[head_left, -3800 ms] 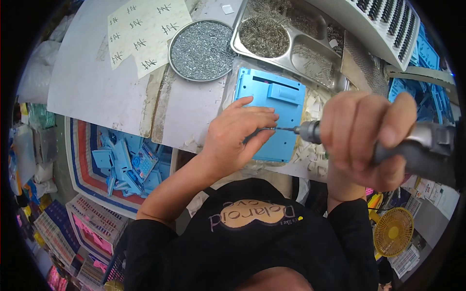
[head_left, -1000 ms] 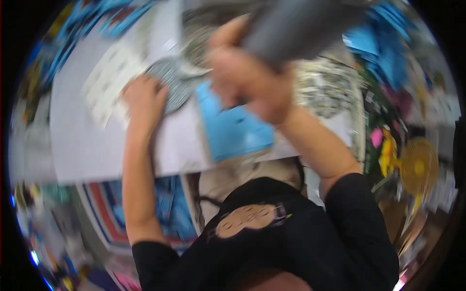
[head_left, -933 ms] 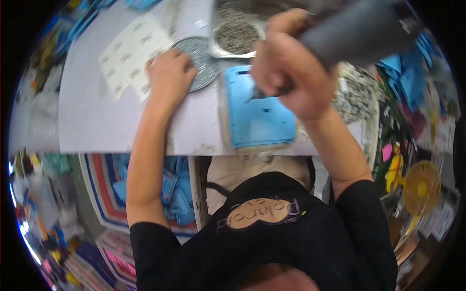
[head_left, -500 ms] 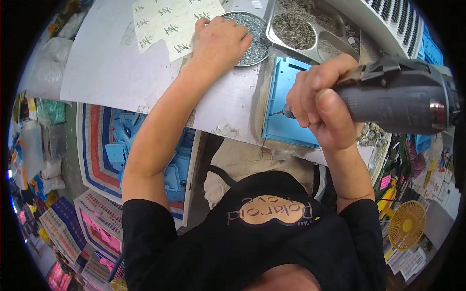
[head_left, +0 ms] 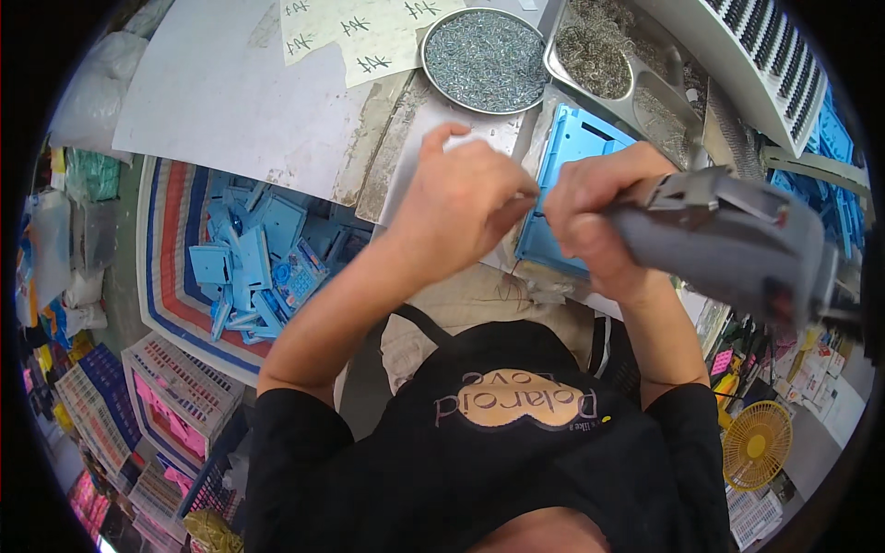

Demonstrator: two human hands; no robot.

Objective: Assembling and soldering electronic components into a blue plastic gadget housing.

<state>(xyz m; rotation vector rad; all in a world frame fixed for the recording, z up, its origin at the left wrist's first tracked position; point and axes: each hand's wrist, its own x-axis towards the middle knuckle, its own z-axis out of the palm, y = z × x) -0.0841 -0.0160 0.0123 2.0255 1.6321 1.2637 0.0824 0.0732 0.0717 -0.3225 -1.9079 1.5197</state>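
The person's right hand point(head_left: 599, 217) is wrapped tightly around the front end of a grey electric screwdriver point(head_left: 737, 244), whose bulky body runs off toward the right edge of the view. The tool's tip is hidden behind the fingers, so it cannot be told whether it touches anything. The left hand point(head_left: 461, 207) sits just beside the right one, its fingers pinched together at the tips as if closed on something very small; what lies between them is too small to make out. Both hands hover over the near edge of the table point(head_left: 230, 101), directly above a light blue plastic housing point(head_left: 572, 157) that lies flat on it, partly covered by the right hand.

Beyond the hands, a round metal dish of small screws point(head_left: 484, 57) stands on the table. Just to its right is a metal tray point(head_left: 645, 88) with compartments, one of them filled with tiny metal parts. Sheets of pale paper with handwritten marks point(head_left: 369, 32) lie to the left of the dish. A white slatted panel point(head_left: 765, 64) stretches along the upper right.

Below the table, to the left, a striped woven bag point(head_left: 166, 276) holds a heap of blue plastic parts point(head_left: 258, 263). A small yellow fan point(head_left: 758, 444) stands at the lower right.
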